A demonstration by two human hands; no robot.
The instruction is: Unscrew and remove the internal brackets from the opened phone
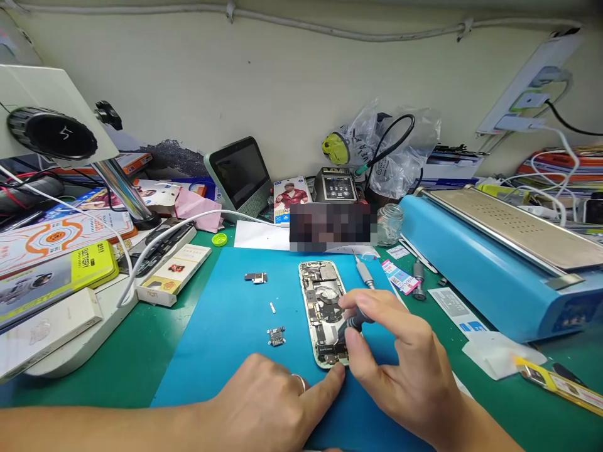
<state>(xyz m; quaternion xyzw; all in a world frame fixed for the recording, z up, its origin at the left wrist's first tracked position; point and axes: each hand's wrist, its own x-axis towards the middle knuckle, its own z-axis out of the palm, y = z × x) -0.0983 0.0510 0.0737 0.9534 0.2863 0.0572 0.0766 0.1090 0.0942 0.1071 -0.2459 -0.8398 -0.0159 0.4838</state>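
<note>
The right hand [407, 351] pinches a screwdriver [357, 321] over the phone [323, 311], lengthwise ahead; the left hand [271, 402], grip unclear, touches its near end.

Light: bright, quite even, seems from above | Glare: white streak on chrome post [123, 190] | Sharpness: small details inside phone [325, 295] rather soft | Distortion: wall cable [282, 21] bows, edges stretch | Masking: pixelated patch [332, 226] behind mat [226, 326]
</note>
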